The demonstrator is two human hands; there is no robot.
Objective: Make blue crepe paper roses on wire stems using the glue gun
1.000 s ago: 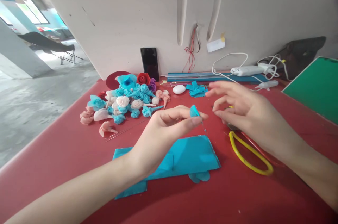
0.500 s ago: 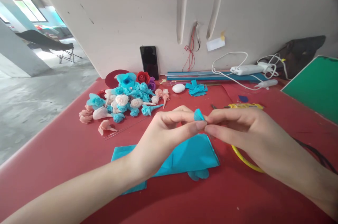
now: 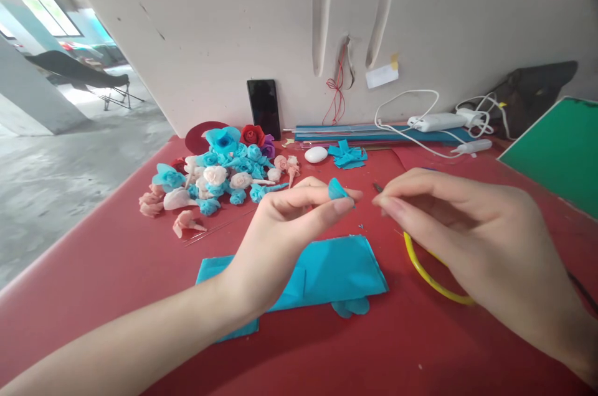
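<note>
My left hand [image 3: 289,228] pinches a small curled blue crepe-paper petal [image 3: 336,189] between thumb and forefinger. Just right of it, apart from the petal, my right hand [image 3: 448,228] has its thumb and fingertips pressed together; whatever may be between them is too small to make out. Tiny blue scraps [image 3: 360,226] show between and below the hands. Beneath the left hand lies a folded stack of blue crepe paper [image 3: 346,268], with rounded blue petal pieces [image 3: 350,307] poking out at its near edge. A yellow-handled tool [image 3: 427,271] is partly covered by my right hand.
Paper flowers in blue, white, pink and red [image 3: 215,175] are heaped at the back left, near thin wires [image 3: 205,234]. Behind stand a phone [image 3: 263,108], a white egg-shaped object [image 3: 316,155], blue strips [image 3: 346,154] and a white power strip with cables [image 3: 434,122]. A green board [image 3: 560,153] leans right.
My right hand has drawn away to the right from the petal, and my left hand has shifted slightly left with it. Small blue scraps now show between the hands.
</note>
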